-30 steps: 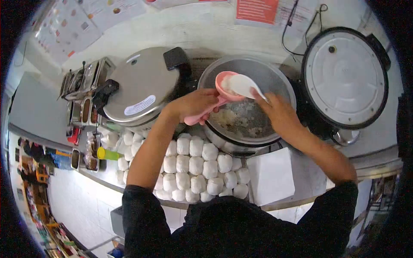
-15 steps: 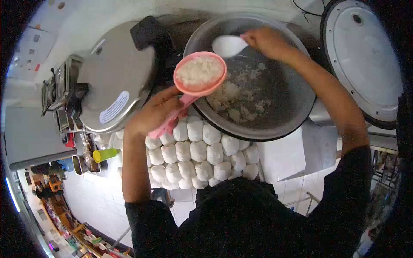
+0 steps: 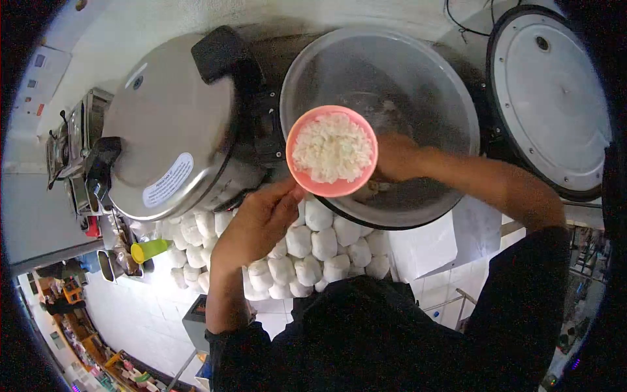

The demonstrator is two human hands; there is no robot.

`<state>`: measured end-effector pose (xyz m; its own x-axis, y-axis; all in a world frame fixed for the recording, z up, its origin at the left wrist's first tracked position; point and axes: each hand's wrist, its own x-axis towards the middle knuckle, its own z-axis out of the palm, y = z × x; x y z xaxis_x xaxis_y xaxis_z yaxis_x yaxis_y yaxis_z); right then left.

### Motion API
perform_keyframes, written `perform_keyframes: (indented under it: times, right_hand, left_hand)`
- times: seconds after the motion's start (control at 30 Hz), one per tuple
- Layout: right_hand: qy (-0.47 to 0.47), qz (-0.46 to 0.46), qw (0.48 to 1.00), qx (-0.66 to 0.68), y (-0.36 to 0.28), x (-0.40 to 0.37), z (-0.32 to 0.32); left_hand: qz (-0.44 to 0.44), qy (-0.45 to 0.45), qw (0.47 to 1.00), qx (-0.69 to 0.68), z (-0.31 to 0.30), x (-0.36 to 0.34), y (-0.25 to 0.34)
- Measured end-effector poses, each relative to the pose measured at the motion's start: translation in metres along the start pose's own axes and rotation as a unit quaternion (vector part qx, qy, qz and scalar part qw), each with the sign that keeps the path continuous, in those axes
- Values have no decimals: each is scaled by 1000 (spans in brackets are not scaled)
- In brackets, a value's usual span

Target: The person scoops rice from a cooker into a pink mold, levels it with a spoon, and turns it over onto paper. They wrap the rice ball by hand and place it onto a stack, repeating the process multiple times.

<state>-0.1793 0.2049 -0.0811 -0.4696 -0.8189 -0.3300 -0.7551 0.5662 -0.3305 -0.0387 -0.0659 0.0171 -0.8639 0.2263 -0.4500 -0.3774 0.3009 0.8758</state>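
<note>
Pink round plastic scoop, heaped with white cooked rice, sits at the centre of the head view, held level above the near rim of a large round grey metal pot. The person's left hand grips the scoop from below and to the left, fingers and thumb curled closed about its handle, which the hand hides. The right hand reaches into the pot just beside the scoop. Its fingers are hidden behind the pink bowl, so whether they are open or closed, and what they hold, cannot be told. A little rice shows low in the pot near that hand.

Left of the pot stands a big silver rice cooker with a closed domed lid, a white oval label and a black hinge handle. At the right, a round open cooker lid with a pale inner plate and black rim stands tilted up.

Below the pot, on the counter, lie rows of small white wrapped bundles, packed touching one another. A white sheet of paper lies just beside them to the right. A small yellow-green cup lies on its side at the far left. Both black sleeves fill the bottom of the view.
</note>
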Motion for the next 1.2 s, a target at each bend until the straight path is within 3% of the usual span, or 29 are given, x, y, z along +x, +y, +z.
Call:
perform_keyframes:
  times: [0.07, 0.13, 0.33, 0.43, 0.47, 0.57, 0.6, 0.63, 0.7, 0.77, 0.83, 0.87, 0.93, 1.03, 1.13, 1.2]
  right_hand:
    - [-40, 5, 999, -30, -13, -16, -18]
    - [-15, 8, 999, 38, -20, -41, -36]
    - [105, 33, 981, 161, -21, -113, -65]
    - [143, 25, 958, 248, -29, -141, -79]
    - [105, 73, 949, 288, -48, -149, -96]
    - [291, 89, 924, 231, -86, -143, -91]
    - [462, -39, 880, -101, -55, -118, -65]
    - [325, 170, 924, -104, -97, -117, -67]
    - [382, 78, 885, -256, -83, -87, -10]
    - [368, 66, 894, -247, -97, -106, -46]
    - [377, 85, 899, -204, -104, -120, -78]
    - [394, 112, 897, -164, -103, -125, -90]
    - [430, 151, 885, -89, -92, -122, -92]
    - [327, 102, 934, -99, -89, -91, -33]
    - [319, 59, 946, -13, -97, -103, -52]
    - [373, 125, 919, -40, -84, -88, -47]
  left_hand:
    - [-17, 15, 1000, -1, 7, -5, 4]
    - [-38, 27, 999, -11, 12, -7, 13]
    - [119, 102, 984, 85, 30, -9, 3]
    - [86, 95, 987, 94, 33, -2, 5]
    - [82, 98, 988, 90, 35, -2, 7]
    - [93, 75, 989, 89, 39, 4, 4]
    - [113, 51, 987, 98, 38, 12, -6]
    - [72, 16, 996, 57, 38, 10, 1]
    - [32, -8, 999, 36, 40, 9, 7]
    - [45, 11, 996, 78, 37, 20, 2]
    - [104, -6, 962, 254, 29, 28, -5]
    - [174, -2, 926, 335, 23, 39, -16]
    - [349, 39, 807, 475, 8, 74, -51]
    - [407, 94, 757, 503, 18, 59, -45]
    - [223, 39, 936, 271, 27, 37, -29]
    - [72, -7, 996, 56, 29, 21, -20]
